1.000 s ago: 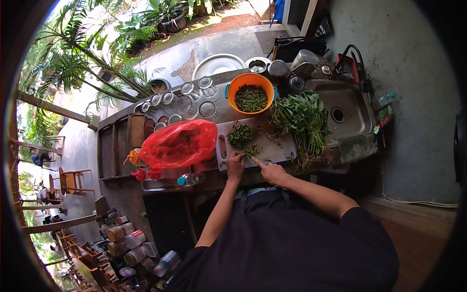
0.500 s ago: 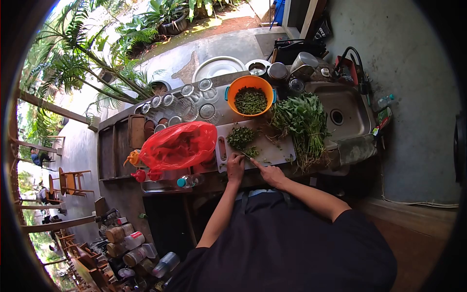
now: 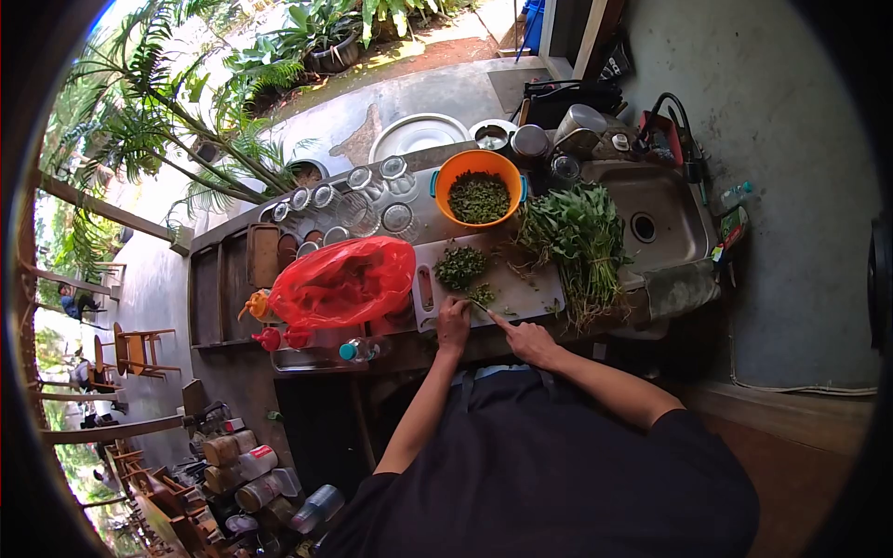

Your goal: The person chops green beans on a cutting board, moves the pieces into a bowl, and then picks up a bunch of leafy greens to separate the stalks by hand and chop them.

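My right hand is closed round the handle of a knife, whose blade points left toward my other hand. On the near edge of the white cutting board, my left hand has its fingers bent together over some leafy greens, mostly hidden under them. A small heap of cut greens lies just past the blade. Behind it sits a larger dark pile of chopped leaves. An orange basin with blue handles, holding more chopped leaves, stands behind the board. Right of the board lies a bunch of long-stemmed leafy greens.
A red plastic bag lies left of the board, with a capped bottle in front. Several upturned glasses stand at the back left. At the right are a metal sink and a cloth.
My right hand has shifted slightly right and nearer to me with the knife. My left hand has moved down a little. The piles look much the same.
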The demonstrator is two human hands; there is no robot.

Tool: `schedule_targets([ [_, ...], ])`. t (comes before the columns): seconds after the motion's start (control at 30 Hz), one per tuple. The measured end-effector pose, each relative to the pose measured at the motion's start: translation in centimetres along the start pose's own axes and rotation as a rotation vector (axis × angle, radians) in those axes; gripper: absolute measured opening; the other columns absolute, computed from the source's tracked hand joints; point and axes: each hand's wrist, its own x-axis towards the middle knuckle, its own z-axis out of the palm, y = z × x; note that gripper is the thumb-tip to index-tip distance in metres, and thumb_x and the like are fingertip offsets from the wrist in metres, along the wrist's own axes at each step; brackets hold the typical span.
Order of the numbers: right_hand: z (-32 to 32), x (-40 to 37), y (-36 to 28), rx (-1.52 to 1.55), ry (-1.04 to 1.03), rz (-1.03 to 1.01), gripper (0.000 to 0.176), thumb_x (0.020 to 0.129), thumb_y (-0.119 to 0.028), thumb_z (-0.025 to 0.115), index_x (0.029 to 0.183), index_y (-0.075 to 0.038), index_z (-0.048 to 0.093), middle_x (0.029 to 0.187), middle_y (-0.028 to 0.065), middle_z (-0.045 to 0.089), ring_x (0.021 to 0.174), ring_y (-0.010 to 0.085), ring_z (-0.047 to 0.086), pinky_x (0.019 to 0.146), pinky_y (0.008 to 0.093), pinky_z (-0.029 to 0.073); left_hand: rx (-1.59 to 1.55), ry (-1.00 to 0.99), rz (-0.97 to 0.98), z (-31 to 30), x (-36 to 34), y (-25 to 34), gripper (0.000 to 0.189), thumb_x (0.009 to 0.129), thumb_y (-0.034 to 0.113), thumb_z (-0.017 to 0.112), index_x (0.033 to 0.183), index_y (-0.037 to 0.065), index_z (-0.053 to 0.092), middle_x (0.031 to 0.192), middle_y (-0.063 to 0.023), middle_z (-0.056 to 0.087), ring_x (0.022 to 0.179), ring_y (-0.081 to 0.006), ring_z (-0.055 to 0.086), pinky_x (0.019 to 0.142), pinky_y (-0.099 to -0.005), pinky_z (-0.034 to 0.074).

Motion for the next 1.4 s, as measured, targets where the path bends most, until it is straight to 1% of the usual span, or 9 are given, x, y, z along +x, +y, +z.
schedule_targets([
  [0.1, -0.3, 0.4, -0.6, 0.012, -0.012, 0.023, 0.073, 0.093, -0.017, 0.049, 0.156, -0.033, 0.017, 0.075, 0.0233, 0.065, 0.068, 0.0432, 0.064, 0.067, 0.0557, 0.052, -0.007, -0.003, 0.007, 0.1, -0.1, -0.3, 0.009, 0.083, 0.007, 0.068, 0.090, 0.003, 0.073, 0.089, -0.0137, 0.062, 0.089, -0.0335, 0.063, 0.078, -0.0428, 0.051],
  [0.17, -0.7, 0.7, -0.8, 0.035, -0.073, 0.051, 0.072, 0.093, -0.017, 0.048, 0.156, -0.032, 0.017, 0.078, 0.0246, 0.065, 0.073, 0.0444, 0.065, 0.071, 0.0559, 0.052, -0.024, -0.008, 0.008, 0.2, 0.0, -0.5, 0.009, 0.084, 0.006, 0.067, 0.090, 0.003, 0.073, 0.089, -0.0137, 0.062, 0.089, -0.0336, 0.063, 0.078, -0.0427, 0.051],
  [0.3, -1.6, 1.3, -0.8, 0.071, -0.076, 0.041, 0.070, 0.093, -0.017, 0.046, 0.156, -0.032, 0.018, 0.082, 0.0257, 0.066, 0.077, 0.0456, 0.064, 0.074, 0.0563, 0.051, -0.031, -0.024, 0.001, 0.2, 0.0, -0.5, 0.009, 0.084, 0.005, 0.066, 0.090, 0.002, 0.072, 0.090, -0.0138, 0.062, 0.090, -0.0336, 0.062, 0.079, -0.0425, 0.050],
  [0.37, -2.2, 1.8, -0.8, 0.106, -0.161, 0.056, 0.069, 0.094, -0.018, 0.045, 0.156, -0.032, 0.019, 0.086, 0.0260, 0.066, 0.079, 0.0462, 0.064, 0.076, 0.0563, 0.051, -0.036, -0.026, 0.001, 0.1, 0.1, -0.6, 0.010, 0.083, 0.004, 0.066, 0.090, 0.001, 0.072, 0.090, -0.0139, 0.062, 0.090, -0.0336, 0.062, 0.079, -0.0423, 0.050],
  [0.6, -0.6, 2.0, -0.5, 0.102, -0.128, 0.052, 0.070, 0.095, -0.019, 0.046, 0.156, -0.034, 0.015, 0.085, 0.0269, 0.066, 0.079, 0.0461, 0.065, 0.076, 0.0565, 0.052, -0.053, -0.037, 0.021, -0.2, 0.1, -0.3, 0.012, 0.082, 0.002, 0.065, 0.092, 0.000, 0.072, 0.092, -0.0144, 0.062, 0.092, -0.0333, 0.062, 0.081, -0.0415, 0.050],
  [0.77, 0.7, 1.5, -0.2, 0.013, -0.049, 0.035, 0.079, 0.094, -0.016, 0.048, 0.157, -0.037, 0.006, 0.078, 0.0254, 0.066, 0.071, 0.0438, 0.066, 0.068, 0.0558, 0.053, -0.048, -0.028, 0.059, 0.1, -0.2, -0.8, 0.013, 0.082, 0.002, 0.066, 0.093, 0.000, 0.072, 0.093, -0.0139, 0.062, 0.092, -0.0328, 0.061, 0.081, -0.0413, 0.050],
  [0.97, 2.8, 2.9, -0.1, 0.009, 0.057, -0.003, 0.081, 0.093, -0.013, 0.048, 0.157, -0.037, 0.004, 0.074, 0.0231, 0.065, 0.068, 0.0429, 0.066, 0.065, 0.0542, 0.054, -0.041, -0.017, 0.060, 0.4, -0.3, -0.9, 0.012, 0.082, 0.003, 0.066, 0.092, 0.001, 0.071, 0.092, -0.0134, 0.061, 0.093, -0.0325, 0.061, 0.081, -0.0416, 0.050],
  [1.2, 3.1, 2.9, 0.3, -0.011, 0.083, -0.038, 0.081, 0.092, -0.011, 0.046, 0.157, -0.036, 0.005, 0.074, 0.0209, 0.065, 0.066, 0.0411, 0.066, 0.063, 0.0537, 0.053, 0.016, -0.042, 0.053, -0.4, -0.3, 0.4, 0.015, 0.081, 0.002, 0.066, 0.094, 0.001, 0.072, 0.095, -0.0139, 0.061, 0.093, -0.0325, 0.060, 0.082, -0.0415, 0.050],
  [1.4, 1.9, 0.5, 1.6, -0.083, 0.007, -0.026, 0.080, 0.093, -0.012, 0.047, 0.158, -0.035, 0.006, 0.071, 0.0179, 0.065, 0.061, 0.0378, 0.064, 0.061, 0.0525, 0.052, 0.022, -0.067, 0.032, -0.7, -0.1, -0.2, 0.015, 0.081, 0.002, 0.066, 0.094, 0.001, 0.073, 0.092, -0.0151, 0.060, 0.090, -0.0336, 0.061, 0.080, -0.0424, 0.050],
])
